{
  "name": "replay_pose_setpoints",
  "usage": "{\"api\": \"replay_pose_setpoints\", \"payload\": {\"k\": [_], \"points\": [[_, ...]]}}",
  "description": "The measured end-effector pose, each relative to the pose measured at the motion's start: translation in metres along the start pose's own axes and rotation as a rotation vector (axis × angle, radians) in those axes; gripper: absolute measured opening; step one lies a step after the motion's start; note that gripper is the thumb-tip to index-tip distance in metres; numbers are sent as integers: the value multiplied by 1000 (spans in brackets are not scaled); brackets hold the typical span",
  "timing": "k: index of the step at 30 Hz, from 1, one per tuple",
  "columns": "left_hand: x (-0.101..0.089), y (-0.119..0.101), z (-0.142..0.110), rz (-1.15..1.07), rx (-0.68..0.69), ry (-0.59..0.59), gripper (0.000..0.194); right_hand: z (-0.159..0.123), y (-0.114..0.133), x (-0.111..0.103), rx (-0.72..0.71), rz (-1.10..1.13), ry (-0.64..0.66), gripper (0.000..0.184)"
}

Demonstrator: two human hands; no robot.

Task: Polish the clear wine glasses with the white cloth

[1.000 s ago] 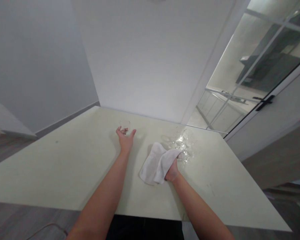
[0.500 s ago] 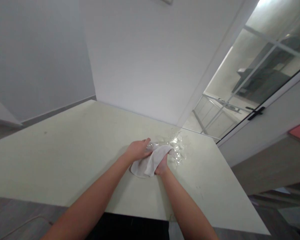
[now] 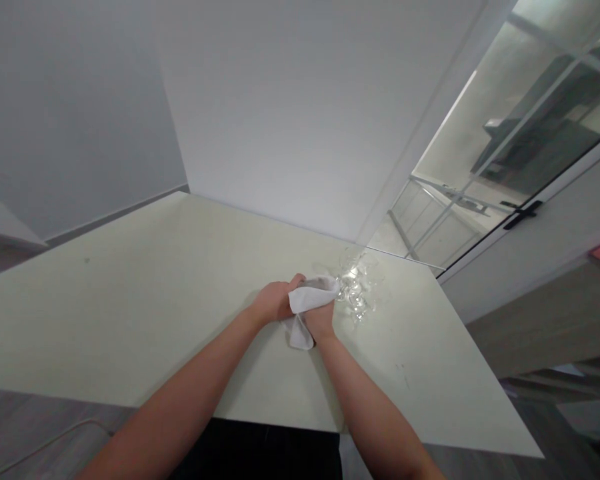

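A white cloth point(image 3: 307, 300) is bunched between my two hands above the table point(image 3: 145, 300), one fold looping over the top and a corner hanging below. My right hand point(image 3: 322, 320) is closed on this cloth. On its left side, my left hand point(image 3: 274, 301) is curled around a clear, glass-like piece, now mostly covered by the cloth; its exact shape is hard to make out. Just beyond my right hand lies a cluster of several shiny clear glass-like pieces point(image 3: 357, 287), their outlines blurred by glare.
The pale table meets a white wall point(image 3: 280, 120) at its far side. To the right stands a glass-paned door with a black handle point(image 3: 524, 215). A cable point(image 3: 55, 443) runs along the floor at lower left.
The cloth has been pulled up and wrapped over the clear piece in my left hand, hiding it. My right hand has turned and moved slightly closer to the left.
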State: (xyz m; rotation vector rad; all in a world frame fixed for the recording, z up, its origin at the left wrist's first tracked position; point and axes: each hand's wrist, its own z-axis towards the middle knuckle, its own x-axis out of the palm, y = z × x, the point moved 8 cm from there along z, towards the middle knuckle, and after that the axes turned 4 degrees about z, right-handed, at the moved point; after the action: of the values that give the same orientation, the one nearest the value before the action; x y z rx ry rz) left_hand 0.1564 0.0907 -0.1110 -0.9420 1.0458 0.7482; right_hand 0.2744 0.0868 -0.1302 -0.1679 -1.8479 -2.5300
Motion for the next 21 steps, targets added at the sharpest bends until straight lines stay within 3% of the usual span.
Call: {"api": "replay_pose_setpoints", "payload": {"k": [4,8,10,15,21], "points": [[0,0,-3,11,9,-10,47,-4,6,-4,-81,4,-38,55],[-7,-8,-6,112,49,-50,55,4,3,-10,-52,16,-87,38],[-13,-13,-6,153,69,-99,47,9,0,-16,-49,13,-137,31],[-19,-14,-7,115,119,-164,21,13,-14,-31,17,19,-255,36],[-17,6,-8,-300,117,-42,24,10,-4,-7,7,16,73,27]]}}
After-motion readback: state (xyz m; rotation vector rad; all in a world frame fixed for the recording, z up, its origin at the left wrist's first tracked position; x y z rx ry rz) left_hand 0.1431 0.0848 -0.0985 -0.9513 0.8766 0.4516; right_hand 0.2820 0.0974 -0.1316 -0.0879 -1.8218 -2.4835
